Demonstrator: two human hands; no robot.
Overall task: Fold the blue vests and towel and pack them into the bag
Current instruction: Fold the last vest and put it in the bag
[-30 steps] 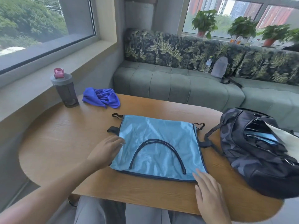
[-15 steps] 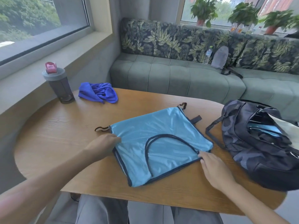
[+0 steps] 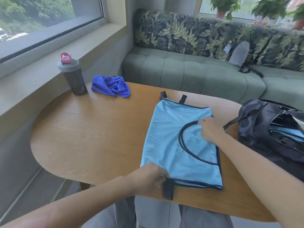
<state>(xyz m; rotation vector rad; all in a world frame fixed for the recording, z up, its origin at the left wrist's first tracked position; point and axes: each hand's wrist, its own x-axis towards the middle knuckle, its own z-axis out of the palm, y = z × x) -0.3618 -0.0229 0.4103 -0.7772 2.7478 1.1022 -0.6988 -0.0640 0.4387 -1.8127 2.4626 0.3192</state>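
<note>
Wood-grained bench point(image 3: 92, 129) carries everything here. Far left stands a dark shaker bottle point(image 3: 72, 76) with a pink cap, and just beside it lies the royal-blue towel point(image 3: 110, 86), crumpled and not yet folded. Moving right, our left hand point(image 3: 148, 179) curls its grip around the near-left corner of the light-blue vest point(image 3: 166, 145), by a black strap tab. The vest lies flat, already halved, its dark neckline trim facing up. Our right hand point(image 3: 209, 129) pinches fabric at the neckline, near the vest's far-right edge. We judge this as mid-fold on the vest; the next move probably calls for bringing one end over the other to make a smaller packet, keeping the slippery cloth aligned. Far right sits the dark camouflage bag point(image 3: 256, 122), its top open, with light-blue cloth showing inside. Its strap lies against the vest's right edge and may snag.
</note>
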